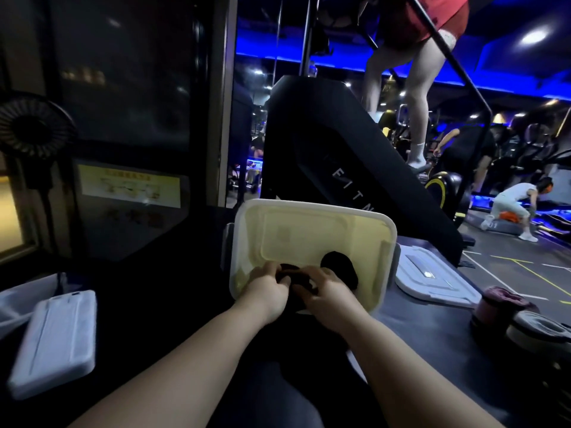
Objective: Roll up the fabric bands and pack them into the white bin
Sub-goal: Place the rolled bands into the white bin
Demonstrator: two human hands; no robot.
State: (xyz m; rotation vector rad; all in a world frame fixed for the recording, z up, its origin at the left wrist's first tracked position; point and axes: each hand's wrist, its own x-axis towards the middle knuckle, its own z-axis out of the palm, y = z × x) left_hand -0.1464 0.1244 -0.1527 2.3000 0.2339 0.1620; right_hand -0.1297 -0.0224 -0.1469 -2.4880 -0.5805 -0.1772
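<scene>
Inside the near edge of the white bin on the counter: left hand and right hand curled round one dark fabric band, likely keeping its roll tight for seating beside a dark roll lying packed; further rolls at right.

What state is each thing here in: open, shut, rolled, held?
bin: open, one black roll inside.
lid: off, flat right of the bin.
black roll: rolled, lying in the bin.
black band: held by both hands at the bin's near edge.
left hand: grips the band.
right hand: grips the band.
maroon roll: rolled, outside the bin, on the table.
</scene>
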